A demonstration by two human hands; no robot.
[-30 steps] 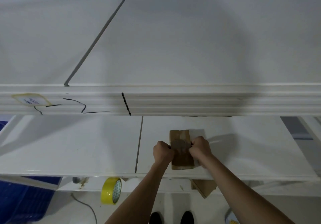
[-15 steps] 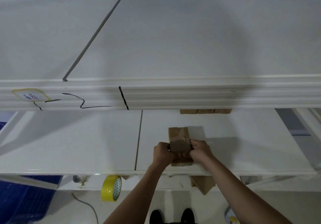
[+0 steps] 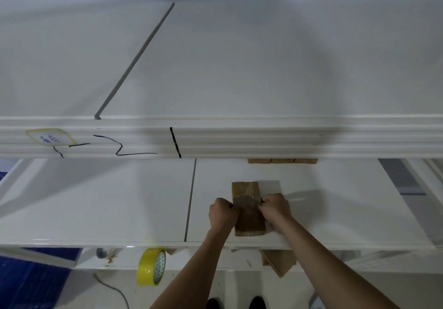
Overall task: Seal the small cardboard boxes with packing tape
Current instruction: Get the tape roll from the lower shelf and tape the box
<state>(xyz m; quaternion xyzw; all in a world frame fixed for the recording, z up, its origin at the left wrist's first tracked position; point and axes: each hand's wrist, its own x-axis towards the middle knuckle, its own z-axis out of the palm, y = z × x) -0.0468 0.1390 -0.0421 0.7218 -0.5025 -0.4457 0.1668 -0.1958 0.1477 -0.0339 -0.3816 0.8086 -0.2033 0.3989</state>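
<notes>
**Both hands press down on a small box on the lower shelf**

At the far left a blue bin (image 3: 28, 282) is cut off by the frame edge. A yellow tape roll (image 3: 151, 267) stands on edge below the front lip of the white shelf (image 3: 119, 203).

The left hand (image 3: 221, 216) is curled against the left side of the small cardboard box (image 3: 248, 210), knuckles up; its fingertips are hidden, so the exact grip is hard to make out. The box is brown, narrow and flat, with a greyish glossy strip of tape (image 3: 245, 199) running across its top between the two hands. It lies near the shelf's front edge, right of the seam, its long axis running away from the person, the far end leaning slightly left. The right hand (image 3: 275, 206) is curled over the box's right edge, fingers bent onto the tape.

Behind, more cardboard boxes (image 3: 282, 161) show only as a brown sliver under the upper shelf (image 3: 239, 138). Cardboard pieces (image 3: 279, 262) beneath the shelf are partly hidden.
</notes>
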